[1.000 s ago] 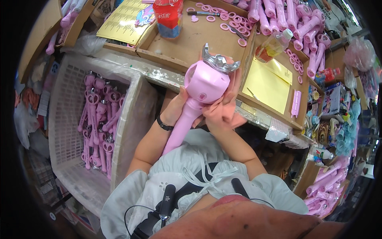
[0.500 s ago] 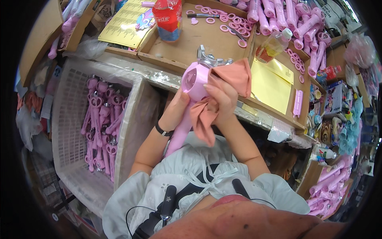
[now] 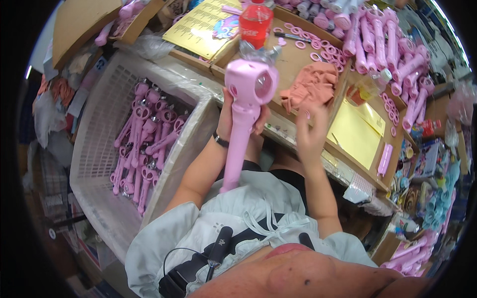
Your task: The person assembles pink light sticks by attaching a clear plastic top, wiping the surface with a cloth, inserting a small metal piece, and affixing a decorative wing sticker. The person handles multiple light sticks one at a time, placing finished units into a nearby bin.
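Closest to me, at the bottom of the frame, the person wears a pale ruffled blouse (image 3: 278, 198) with a tied bow. Above it, in the middle of the frame, stands a pink toy wand (image 3: 240, 139), its base near the blouse and its hollow round head topped by a silvery, blurred crown piece (image 3: 261, 52). The left hand (image 3: 226, 115) grasps it around the neck just under the head; a black band (image 3: 221, 139) circles that wrist. The right hand (image 3: 312, 133) is blurred by motion, empty as far as I can see, its fingers loosely extended just below a crumpled salmon cloth (image 3: 314, 83); whether the fingertips touch it I cannot tell.

At the left of the frame, a whitish plastic crate (image 3: 89, 149) holds a heap of similar pink wands (image 3: 139, 144). Beyond the hands runs the worn edge of the table (image 3: 283, 131). Farther up, a cardboard tray (image 3: 290, 57) holds pink rings (image 3: 328, 52) and a dark pen (image 3: 293, 37), with a red-labelled bottle (image 3: 256, 27) behind the crown. Right of centre lie yellow sheets (image 3: 355, 134), with a white-capped clear bottle (image 3: 365, 90) just above. In the upper right, pink tubular parts (image 3: 377, 39) are piled up; yellow printed paper (image 3: 201, 30) lies toward the upper left.
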`<move>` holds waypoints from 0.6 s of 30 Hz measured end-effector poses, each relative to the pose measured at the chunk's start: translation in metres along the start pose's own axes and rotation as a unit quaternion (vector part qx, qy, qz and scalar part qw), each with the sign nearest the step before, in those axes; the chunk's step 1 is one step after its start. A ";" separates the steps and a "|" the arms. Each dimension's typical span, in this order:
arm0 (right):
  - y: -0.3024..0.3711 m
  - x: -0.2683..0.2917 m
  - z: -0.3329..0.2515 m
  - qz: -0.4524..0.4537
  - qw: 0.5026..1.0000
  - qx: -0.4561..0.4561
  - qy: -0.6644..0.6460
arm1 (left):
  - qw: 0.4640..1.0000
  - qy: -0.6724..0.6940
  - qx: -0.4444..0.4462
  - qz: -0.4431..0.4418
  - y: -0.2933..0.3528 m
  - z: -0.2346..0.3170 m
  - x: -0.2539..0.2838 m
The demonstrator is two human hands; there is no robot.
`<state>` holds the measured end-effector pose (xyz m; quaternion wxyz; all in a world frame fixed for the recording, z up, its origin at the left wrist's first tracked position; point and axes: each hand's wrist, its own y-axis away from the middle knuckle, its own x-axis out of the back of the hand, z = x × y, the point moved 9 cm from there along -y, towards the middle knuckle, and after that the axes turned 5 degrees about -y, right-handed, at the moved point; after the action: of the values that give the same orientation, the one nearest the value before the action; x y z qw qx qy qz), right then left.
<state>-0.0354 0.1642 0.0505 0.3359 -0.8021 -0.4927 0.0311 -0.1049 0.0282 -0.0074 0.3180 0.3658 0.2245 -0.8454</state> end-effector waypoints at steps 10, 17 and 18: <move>0.125 -0.077 0.037 -0.219 0.914 -0.320 -0.121 | 0.987 -0.079 -0.097 0.100 -0.009 0.017 -0.004; 0.149 -0.065 0.050 -0.223 0.899 -0.368 -0.082 | 0.972 -0.144 -0.043 0.179 0.009 -0.013 0.005; 0.152 -0.063 0.051 -0.218 0.900 -0.369 -0.080 | 0.974 -0.139 -0.044 0.174 0.008 -0.015 0.005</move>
<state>0.0299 0.0951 -0.0927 -0.0267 -0.7360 -0.6566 -0.1628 -0.0946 0.0296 -0.0221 0.5040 0.2642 0.1477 -0.8089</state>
